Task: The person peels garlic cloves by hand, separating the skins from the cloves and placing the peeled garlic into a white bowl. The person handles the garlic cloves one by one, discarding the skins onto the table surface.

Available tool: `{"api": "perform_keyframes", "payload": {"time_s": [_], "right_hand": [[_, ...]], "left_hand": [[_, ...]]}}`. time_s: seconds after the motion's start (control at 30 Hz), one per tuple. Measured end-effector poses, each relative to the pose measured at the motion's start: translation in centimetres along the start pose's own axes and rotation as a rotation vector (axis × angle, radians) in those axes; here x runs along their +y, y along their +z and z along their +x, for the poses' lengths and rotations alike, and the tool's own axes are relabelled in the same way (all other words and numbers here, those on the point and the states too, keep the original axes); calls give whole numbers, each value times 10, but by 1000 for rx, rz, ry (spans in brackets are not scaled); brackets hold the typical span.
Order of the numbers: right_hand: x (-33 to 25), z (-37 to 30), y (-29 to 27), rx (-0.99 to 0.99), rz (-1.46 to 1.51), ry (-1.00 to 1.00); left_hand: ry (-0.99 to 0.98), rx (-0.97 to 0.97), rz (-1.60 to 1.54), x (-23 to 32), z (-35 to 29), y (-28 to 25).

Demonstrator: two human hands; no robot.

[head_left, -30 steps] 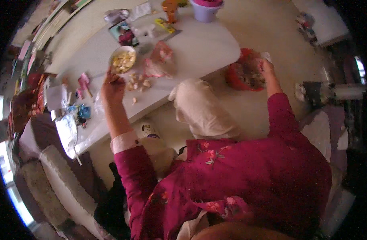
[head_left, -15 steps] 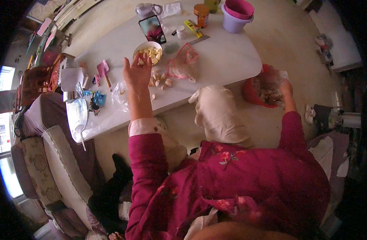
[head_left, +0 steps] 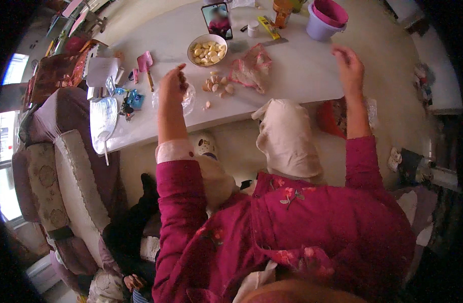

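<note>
Landmark: bowl (head_left: 207, 49) of peeled garlic cloves, white, on the table (head_left: 302, 76).

Left hand (head_left: 173, 86) sits just below-left of the bowl, raised over a clear plastic bag (head_left: 187, 98) at the table's near side. Fingers curled in, tips bunched together; they look pinched on something small and dark (too small to tell what).

Right hand (head_left: 348, 64) is well right of the bowl, near the table's right end, hovering above the surface. Fingers loosely bent, slightly apart; I can't tell whether it holds anything.

Loose cloves (head_left: 217, 85) lie on the table just below the bowl, between the left hand and a pink net bag (head_left: 250, 70), which lies just right of the cloves. One stray clove (head_left: 207, 105) lies further below, near the table edge.

Above the bowl: a phone (head_left: 217, 19) standing up, screen lit. Far right of it, a purple bucket (head_left: 323, 21) with a pink one nested inside. Left of the bowl: a pink scoop (head_left: 145, 63), then a heap of papers and small clutter (head_left: 110, 81).

Red basin (head_left: 331, 117) is on the floor, below the right forearm, well right and below the bowl.
</note>
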State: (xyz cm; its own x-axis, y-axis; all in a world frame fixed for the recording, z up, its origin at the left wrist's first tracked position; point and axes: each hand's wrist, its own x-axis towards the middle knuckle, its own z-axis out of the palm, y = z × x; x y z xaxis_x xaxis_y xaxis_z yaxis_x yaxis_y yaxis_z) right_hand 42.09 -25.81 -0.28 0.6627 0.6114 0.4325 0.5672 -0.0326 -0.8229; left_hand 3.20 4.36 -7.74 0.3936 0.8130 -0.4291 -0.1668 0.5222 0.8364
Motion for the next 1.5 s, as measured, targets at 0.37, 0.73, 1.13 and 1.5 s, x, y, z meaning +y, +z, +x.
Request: {"api": "perform_keyframes", "payload": {"time_s": [0.37, 0.73, 1.13, 1.5], "right_hand": [[-143, -62, 157, -484, 213, -459], [-139, -63, 171, -565, 139, -295], [-118, -108, 216, -772, -3, -403], [-139, -110, 280, -858, 41, -382]], "left_hand": [[52, 110, 105, -17, -14, 34], [702, -810, -286, 76, -253, 124], [564, -719, -563, 75, -401, 188], [790, -1074, -711, 65, -350, 165]]}}
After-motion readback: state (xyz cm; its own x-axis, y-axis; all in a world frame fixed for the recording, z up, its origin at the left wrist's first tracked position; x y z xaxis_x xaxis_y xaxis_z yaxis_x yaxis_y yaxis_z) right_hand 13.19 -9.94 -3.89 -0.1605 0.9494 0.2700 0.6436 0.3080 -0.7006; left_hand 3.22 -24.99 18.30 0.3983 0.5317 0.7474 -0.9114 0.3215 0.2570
